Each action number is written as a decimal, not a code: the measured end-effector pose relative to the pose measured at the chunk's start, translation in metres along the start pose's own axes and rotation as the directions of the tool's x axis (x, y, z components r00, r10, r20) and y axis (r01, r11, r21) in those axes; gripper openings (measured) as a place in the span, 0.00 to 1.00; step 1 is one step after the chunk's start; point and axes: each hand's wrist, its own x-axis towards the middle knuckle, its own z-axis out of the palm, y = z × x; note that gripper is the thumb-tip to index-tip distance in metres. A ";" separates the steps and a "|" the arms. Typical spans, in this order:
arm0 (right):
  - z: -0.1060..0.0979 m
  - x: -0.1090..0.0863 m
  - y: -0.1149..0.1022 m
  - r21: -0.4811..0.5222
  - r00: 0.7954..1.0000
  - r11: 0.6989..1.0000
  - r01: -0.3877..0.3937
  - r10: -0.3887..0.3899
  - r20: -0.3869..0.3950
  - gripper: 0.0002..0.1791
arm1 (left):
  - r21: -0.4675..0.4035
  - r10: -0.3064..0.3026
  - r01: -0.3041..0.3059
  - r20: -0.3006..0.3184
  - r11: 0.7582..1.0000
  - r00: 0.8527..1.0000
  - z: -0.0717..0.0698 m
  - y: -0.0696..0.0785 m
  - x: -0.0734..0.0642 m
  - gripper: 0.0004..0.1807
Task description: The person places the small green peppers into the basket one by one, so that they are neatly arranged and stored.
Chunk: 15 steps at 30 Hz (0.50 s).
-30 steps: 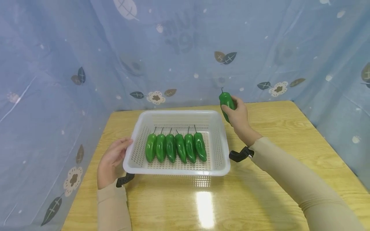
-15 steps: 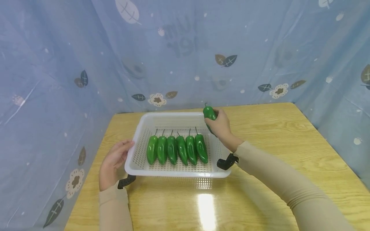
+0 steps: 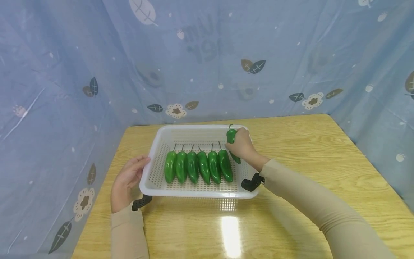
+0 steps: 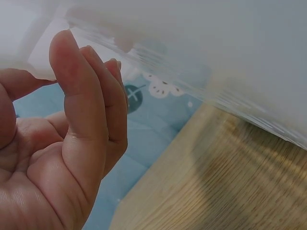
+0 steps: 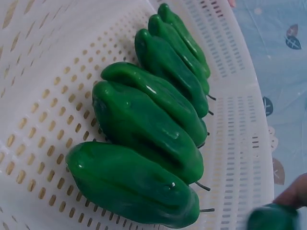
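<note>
A row of several glossy green peppers (image 3: 202,167) lies stems-up-the-basket inside a white slotted plastic basket (image 3: 198,194). Another green pepper (image 3: 231,136) is in my right hand (image 3: 242,144), gripped from its right side over the basket's right part, just right of the row. Its stem points to the far rim. Only the blurred end of this held pepper (image 5: 273,218) and a fingertip show in the right wrist view. My left hand (image 3: 127,178) holds the basket's left rim; in the left wrist view its thumb and fingers (image 4: 79,91) pinch the edge.
The basket stands on a wooden table (image 3: 307,151), with bare wood at its right and front. A blue patterned cloth (image 3: 200,64) hangs behind the table and along both sides. Black wrist-camera mounts (image 3: 252,182) sit under both wrists.
My right hand has carried its pepper left and down, from beyond the basket's right rim into the basket beside the row. The left hand has kept its hold on the rim.
</note>
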 end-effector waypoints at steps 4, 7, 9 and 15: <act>0.002 -0.001 -0.001 -0.176 0.999 0.984 0.005 0.003 0.047 0.42 | -0.002 -0.003 0.003 0.003 1.000 1.000 0.001 0.002 -0.001 0.14; 0.003 -0.002 -0.003 -0.251 0.997 0.968 0.017 0.001 0.074 0.44 | -0.013 -0.009 0.009 0.000 1.000 1.000 0.004 0.005 -0.002 0.14; 0.004 -0.002 -0.004 -0.284 0.996 0.958 0.026 -0.002 0.084 0.45 | -0.010 -0.011 0.011 0.002 1.000 1.000 0.006 0.007 -0.003 0.13; 0.005 -0.003 -0.005 -0.318 0.993 0.948 0.028 0.011 0.119 0.49 | 0.003 -0.017 0.017 -0.002 1.000 1.000 0.010 0.012 -0.004 0.12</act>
